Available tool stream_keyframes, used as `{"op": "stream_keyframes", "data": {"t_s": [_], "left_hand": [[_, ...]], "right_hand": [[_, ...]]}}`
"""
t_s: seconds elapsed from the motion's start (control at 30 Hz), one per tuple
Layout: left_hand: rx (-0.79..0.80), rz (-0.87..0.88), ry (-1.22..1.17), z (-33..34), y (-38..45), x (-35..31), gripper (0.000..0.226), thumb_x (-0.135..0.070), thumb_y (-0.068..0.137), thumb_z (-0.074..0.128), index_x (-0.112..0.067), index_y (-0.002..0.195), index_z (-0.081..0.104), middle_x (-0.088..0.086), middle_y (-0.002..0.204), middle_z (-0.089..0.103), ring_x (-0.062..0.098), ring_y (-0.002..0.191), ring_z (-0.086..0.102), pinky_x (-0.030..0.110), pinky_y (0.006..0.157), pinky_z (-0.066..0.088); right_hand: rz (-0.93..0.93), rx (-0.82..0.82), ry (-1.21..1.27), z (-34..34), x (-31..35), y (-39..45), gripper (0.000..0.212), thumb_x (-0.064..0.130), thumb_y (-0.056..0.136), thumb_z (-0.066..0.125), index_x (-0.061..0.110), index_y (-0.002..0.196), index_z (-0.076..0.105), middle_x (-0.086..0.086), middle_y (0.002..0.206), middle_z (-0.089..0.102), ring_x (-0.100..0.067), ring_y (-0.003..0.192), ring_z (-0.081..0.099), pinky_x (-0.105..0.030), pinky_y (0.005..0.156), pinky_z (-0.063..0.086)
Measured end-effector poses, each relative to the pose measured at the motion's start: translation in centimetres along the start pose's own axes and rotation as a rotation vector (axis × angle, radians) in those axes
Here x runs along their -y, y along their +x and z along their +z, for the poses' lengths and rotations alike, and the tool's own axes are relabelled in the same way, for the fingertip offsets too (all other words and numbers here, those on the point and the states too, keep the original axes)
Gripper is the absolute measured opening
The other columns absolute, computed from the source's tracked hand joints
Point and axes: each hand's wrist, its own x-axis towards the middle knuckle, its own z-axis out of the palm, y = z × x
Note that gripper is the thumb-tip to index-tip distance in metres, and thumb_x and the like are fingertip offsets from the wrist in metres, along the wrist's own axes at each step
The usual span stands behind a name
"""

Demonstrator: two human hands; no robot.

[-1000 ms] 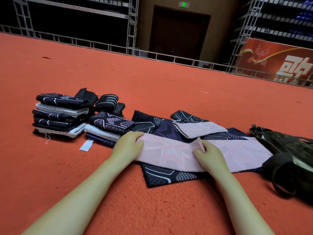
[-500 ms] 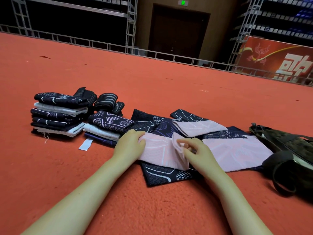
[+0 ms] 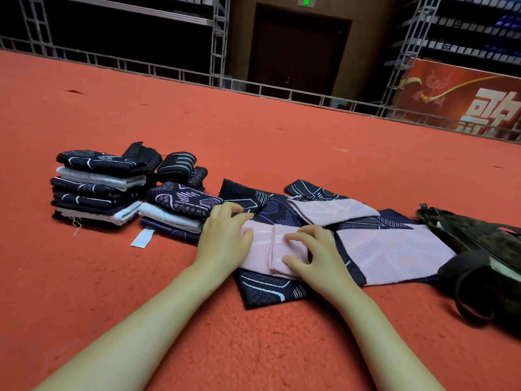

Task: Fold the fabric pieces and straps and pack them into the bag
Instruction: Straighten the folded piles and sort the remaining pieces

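A pink fabric piece [image 3: 277, 251] lies folded over on itself on the red carpet, on top of dark patterned pieces [image 3: 265, 290]. My left hand [image 3: 224, 238] rests on its left end with the fingers spread. My right hand [image 3: 318, 253] presses the folded-over flap down with straight fingers. More unfolded pink pieces [image 3: 392, 251] lie to the right. Two stacks of folded pieces [image 3: 95, 190] [image 3: 177, 211] and rolled straps [image 3: 180, 166] stand at the left. The dark bag [image 3: 485, 266] lies at the far right.
A white label strip [image 3: 143, 238] lies on the carpet [image 3: 253, 131] in front of the smaller stack. Metal railing and truss frames [image 3: 218, 40] run along the carpet's far edge, with a red banner [image 3: 465, 100] at the back right.
My right hand carried the pink piece's right end over to the left and laid it flat on the left half, then spread its fingers on it. My left hand stayed on the left end.
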Motion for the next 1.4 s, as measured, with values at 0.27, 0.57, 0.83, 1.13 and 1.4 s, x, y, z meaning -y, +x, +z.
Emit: {"op": "stream_keyframes", "data": {"t_s": [0.27,0.57,0.83,1.13,1.4], "left_hand": [[0.380,0.177,0.041,1.9,-1.5,-1.8,0.049,-0.041,0.095,0.045,-0.025,0.141,0.041,-0.006,0.144,0.039,0.014,0.135,0.030,0.033,0.111,0.025],[0.393,0.136,-0.019,1.9,-1.3,-1.4,0.049,-0.037,0.094,0.050,-0.025,0.141,0.042,-0.006,0.139,0.043,0.015,0.131,0.032,0.032,0.110,0.026],[0.229,0.039,-0.350,2.1,-1.3,-2.2,0.040,-0.025,0.085,0.064,-0.024,0.125,0.060,-0.006,0.110,0.055,0.012,0.109,0.045,0.024,0.097,0.037],[0.512,-0.520,-1.300,0.7,-1.5,-5.4,0.029,-0.023,0.095,0.046,-0.010,0.110,0.067,0.016,0.110,0.066,0.025,0.094,0.062,0.038,0.077,0.053],[0.339,-0.659,-1.343,1.7,-1.2,-4.4,0.033,-0.016,0.099,0.038,-0.008,0.128,0.052,0.015,0.126,0.059,0.028,0.113,0.057,0.044,0.104,0.041]], "right_hand": [[0.180,0.037,0.161,-0.1,0.1,0.2,0.056,0.020,0.077,0.074,0.022,0.129,0.054,0.010,0.122,0.039,-0.001,0.108,0.047,-0.026,0.097,0.043],[0.349,-0.137,0.489,-0.6,1.2,0.7,0.041,0.009,0.086,0.063,0.027,0.122,0.055,0.006,0.096,0.063,-0.006,0.081,0.060,-0.011,0.071,0.046],[0.340,-0.260,0.760,-1.7,3.0,0.5,0.036,0.005,0.087,0.061,0.025,0.117,0.062,0.000,0.103,0.066,-0.007,0.090,0.063,-0.015,0.074,0.048],[0.233,-0.106,0.600,-1.7,4.1,0.2,0.040,-0.004,0.082,0.056,0.026,0.104,0.070,0.001,0.102,0.069,-0.006,0.089,0.063,-0.020,0.082,0.050],[0.284,-0.048,0.392,-0.5,3.6,0.0,0.046,0.006,0.079,0.068,0.034,0.114,0.055,0.001,0.118,0.048,0.002,0.097,0.054,-0.007,0.079,0.041]]}}
